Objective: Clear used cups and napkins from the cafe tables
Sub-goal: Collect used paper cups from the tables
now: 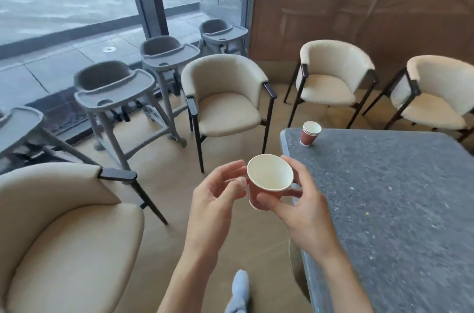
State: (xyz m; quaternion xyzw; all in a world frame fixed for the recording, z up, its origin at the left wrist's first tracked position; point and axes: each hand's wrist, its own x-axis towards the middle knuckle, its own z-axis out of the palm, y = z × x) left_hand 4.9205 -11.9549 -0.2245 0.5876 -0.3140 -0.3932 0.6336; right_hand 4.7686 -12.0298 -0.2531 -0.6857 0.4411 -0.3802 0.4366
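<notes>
Beside grey table (384, 197), off its left edge: red paper cup (269, 179) held in air, tilted, white inside facing camera. Right hand (297, 207) grips cup, thumb across its side. Left hand (218, 194) empty, fingers loosely curled, fingertips near cup rim. Stack of red cups (310, 133) upright at table's far left corner. Cream armchair (225, 97) beyond.

Matt paper cup (269, 174); rough speckled stone-look table (397, 197); smooth cream upholstered chairs (225, 105).

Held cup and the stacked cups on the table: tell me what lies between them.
Head view: only bare tabletop lies between the held cup, gripped by the right hand, and the stacked cups at the table's far corner. No napkin shows there.
</notes>
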